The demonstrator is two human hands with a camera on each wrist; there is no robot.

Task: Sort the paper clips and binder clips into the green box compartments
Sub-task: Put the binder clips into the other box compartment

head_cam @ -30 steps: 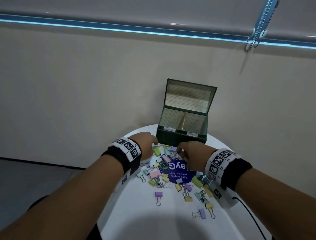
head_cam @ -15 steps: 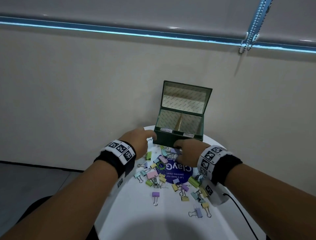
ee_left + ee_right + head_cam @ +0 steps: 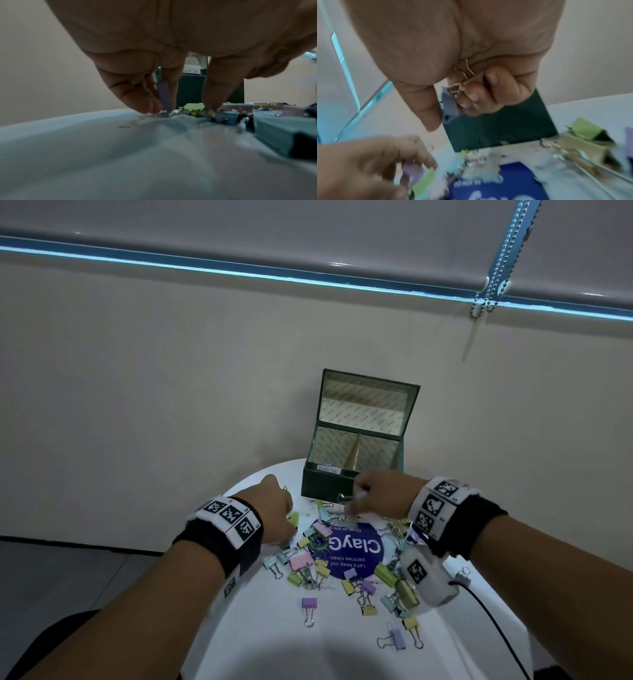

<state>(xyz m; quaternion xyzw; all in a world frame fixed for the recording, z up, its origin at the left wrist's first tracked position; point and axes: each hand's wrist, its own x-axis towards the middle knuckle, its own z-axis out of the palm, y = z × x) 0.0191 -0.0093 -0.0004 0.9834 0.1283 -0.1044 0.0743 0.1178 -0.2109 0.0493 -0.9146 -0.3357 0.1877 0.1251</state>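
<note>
From the head camera, the green box [image 3: 356,463] sits lid-up at the white table's [image 3: 260,628] far edge; a blue "ClayG" sticker [image 3: 356,553] under pastel binder clips [image 3: 310,604]; left wrist view, left hand [image 3: 171,40] pinching a lilac clip [image 3: 164,96], perhaps touching the table; right wrist view, right hand [image 3: 462,54] clutching a grey-blue clip [image 3: 449,104] before the box.

Dim, bluish indoor light; wide-angle bending at the edges; both wrist views soft and motion-blurred.
</note>
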